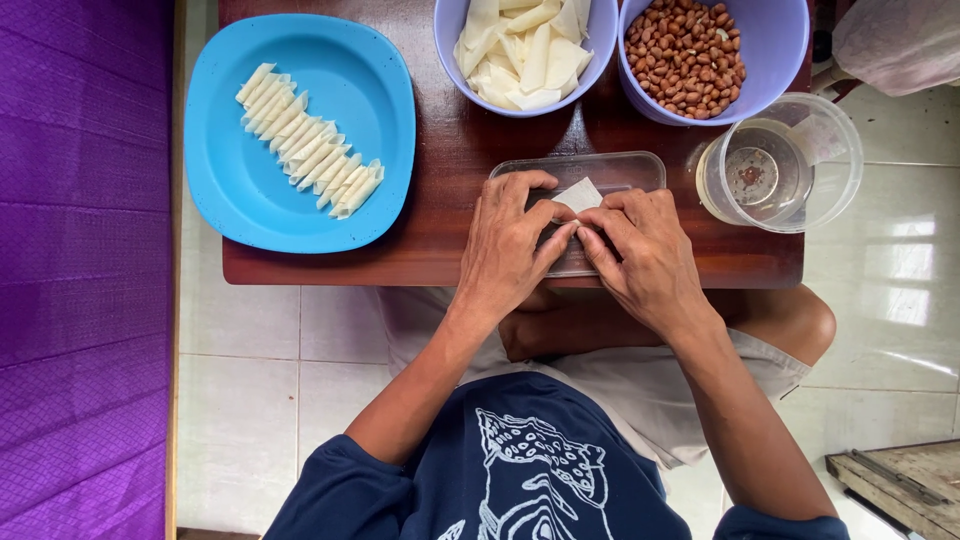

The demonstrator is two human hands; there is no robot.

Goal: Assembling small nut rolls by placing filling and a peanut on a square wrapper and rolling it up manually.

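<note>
My left hand (512,245) and my right hand (640,250) meet over a clear plastic tray (625,167) on a small dark wooden table (450,160). Between the fingertips of both hands is a small white pastry wrapper (580,194), partly folded, with one corner sticking up past my fingers. What lies inside the wrapper is hidden. A blue plate (350,90) at the left carries a slanted row of several rolled white wrappers (308,142).
A lilac bowl of white wrapper pieces (525,45) and a lilac bowl of peanuts (686,55) stand at the table's far edge. A clear plastic cup of water (780,165) sits at the right. Purple cloth (80,250) lies left; white tiled floor surrounds the table.
</note>
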